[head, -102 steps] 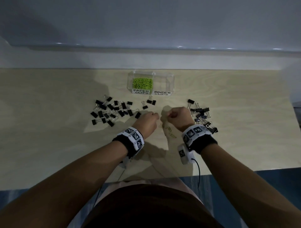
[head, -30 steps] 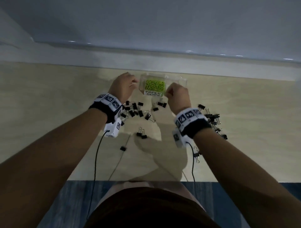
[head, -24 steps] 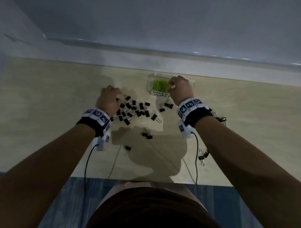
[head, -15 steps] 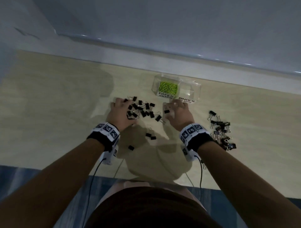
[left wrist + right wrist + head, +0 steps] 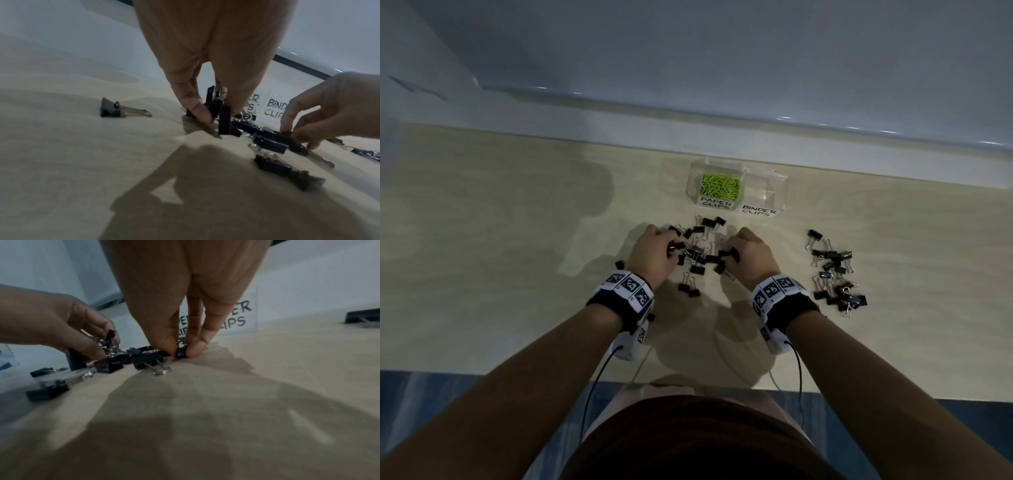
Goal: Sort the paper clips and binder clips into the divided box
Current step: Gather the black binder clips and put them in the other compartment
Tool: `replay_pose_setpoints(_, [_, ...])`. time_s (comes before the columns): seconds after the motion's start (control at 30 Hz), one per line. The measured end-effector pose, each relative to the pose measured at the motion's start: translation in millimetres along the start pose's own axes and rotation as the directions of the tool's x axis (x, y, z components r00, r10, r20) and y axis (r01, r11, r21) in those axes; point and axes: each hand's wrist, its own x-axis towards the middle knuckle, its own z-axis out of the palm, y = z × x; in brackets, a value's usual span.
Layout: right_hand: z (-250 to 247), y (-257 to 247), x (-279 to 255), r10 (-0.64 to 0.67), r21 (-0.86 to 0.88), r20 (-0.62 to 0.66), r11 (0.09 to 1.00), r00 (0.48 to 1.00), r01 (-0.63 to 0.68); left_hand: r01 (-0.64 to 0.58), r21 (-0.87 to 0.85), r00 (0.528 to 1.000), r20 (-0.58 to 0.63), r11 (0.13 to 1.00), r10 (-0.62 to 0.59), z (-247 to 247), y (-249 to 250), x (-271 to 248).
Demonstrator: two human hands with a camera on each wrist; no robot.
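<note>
box labels (image 5: 232,318) partly hidden behind fingers (image 5: 197,348), far binder clip (image 5: 363,318) cut by frame edge

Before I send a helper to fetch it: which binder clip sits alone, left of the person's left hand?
Start at the clear divided box at the back of the wooden table, then come forward to the left hand. The lone binder clip lies left of that hand, black, on its side with silver handles folded flat, apart from the pile.

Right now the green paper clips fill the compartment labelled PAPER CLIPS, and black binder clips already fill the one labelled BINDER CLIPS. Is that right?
Only partly. The head view shows the green paper clips in their compartment, but the BINDER CLIPS compartment holds none; the black binder clips lie on the table.
</note>
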Motion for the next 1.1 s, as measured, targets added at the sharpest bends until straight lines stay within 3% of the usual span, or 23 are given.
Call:
replay_pose_setpoints(0.17, [-1.4,17.5,-14.5,-0.003,0.153,-0.111,0.988,0.994,0.020,-0.040,-0.052,0.998,-0.046,0.998,0.038,2.0,13.0,1.9])
replay_pose_setpoints(0.3, [-14.6,23.3,-25.9,0.181,0.442,-0.213,0.894,0.960,-0.071,-0.101,-0.238,0.994,-0.052,0.966,0.091,1.2,43.3,7.7])
replay_pose_setpoints(0.43, [-46.9,24.6,-18.8,0.328,0.621,-0.220,0.773,0.919,-0.127,-0.077,-0.502,0.997,-0.039,0.862,0.067,-1.0,93.8,25.9])
replay_pose_setpoints(0.6, [-90.3,29.8,19.6,0.372,0.647,-0.316,0.757,0.873,-0.088,0.057,-0.750,0.997,0.012,0.659,-0.073,0.5,149.3,63.4])
replay_pose_setpoints(0.67, [-98.2,32.6,34.5,0.410,0.656,-0.320,0.747,0.854,-0.112,0.092,-0.749,0.991,0.005,0.657,-0.134,4.2,159.4,75.5])
replay_pose_setpoints(0.8, [-98.5,41.6,48.5,0.398,0.608,-0.245,0.773,0.884,-0.180,0.136,-0.673,0.985,0.013,0.727,-0.172,16.0,158.7,96.6])
replay_pose_setpoints(0.93, [-91.8,48.3,36.1,0.362,0.518,-0.287,0.837,0.887,-0.174,0.086,-0.588,0.996,0.025,0.804,-0.088,11.0,150.5,97.9])
replay_pose_setpoints(1.03, [-76.8,49.3,9.1,0.262,0.401,-0.276,0.906,0.925,-0.137,-0.008,-0.542,1.000,-0.023,0.841,-0.005,-2.4,129.6,79.0])
replay_pose_setpoints(1.1, [-63.5,52.4,-8.7,0.217,0.305,-0.205,0.941,0.954,-0.149,-0.058,-0.480,0.998,-0.062,0.875,0.032,-13.7,104.1,60.4])
